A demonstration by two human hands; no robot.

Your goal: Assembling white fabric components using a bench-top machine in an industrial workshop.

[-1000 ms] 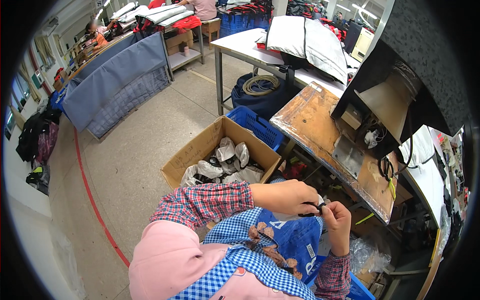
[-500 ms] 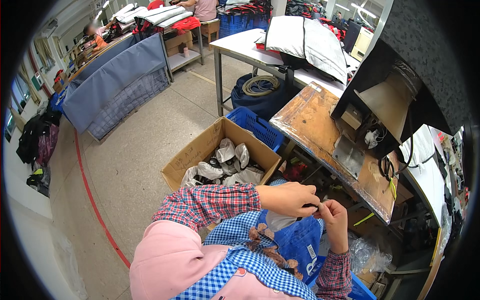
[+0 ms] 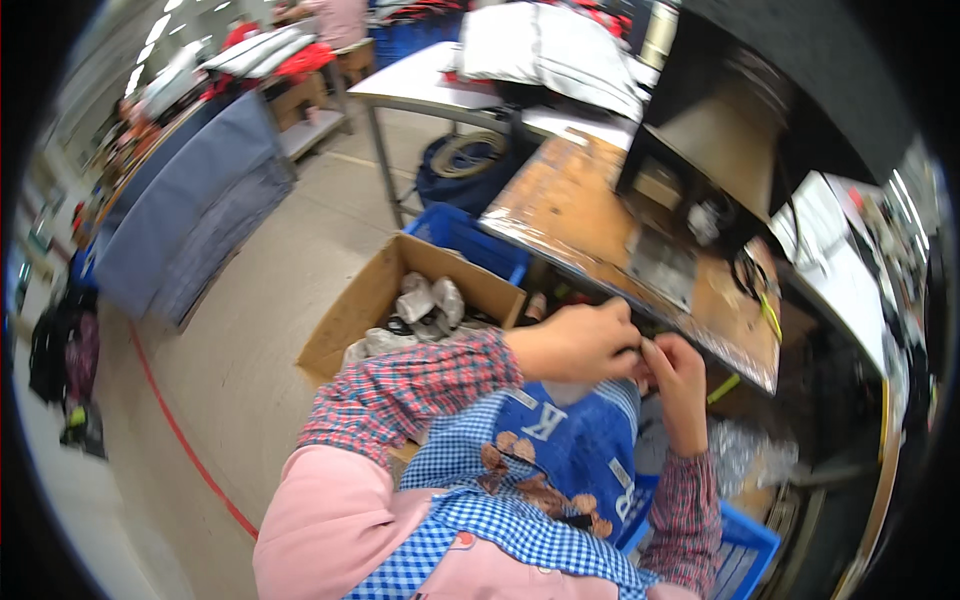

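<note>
My left hand [image 3: 580, 340] and my right hand [image 3: 680, 385] meet over my lap, fingertips almost touching. Both are pinched closed around something small and dark, mostly hidden by the fingers and blurred. A bit of whitish material [image 3: 568, 392] shows just below my left hand, against the blue apron [image 3: 570, 440]. To the left of my hands stands an open cardboard box [image 3: 345, 318] with several white wrapped bundles [image 3: 430, 300] and dark pieces inside.
A worn wooden bench [image 3: 560, 200] carrying a dark machine housing [image 3: 715, 110] stands ahead on the right. Blue crates [image 3: 465, 240] sit behind the box and by my right forearm. Farther off, a white table [image 3: 420, 85] bears silvery padded pieces [image 3: 550, 55].
The view has shifted and blurred, so the surroundings sit farther left. Both hands have risen slightly from the lap, still pinched together. More of the blue apron shows beneath them.
</note>
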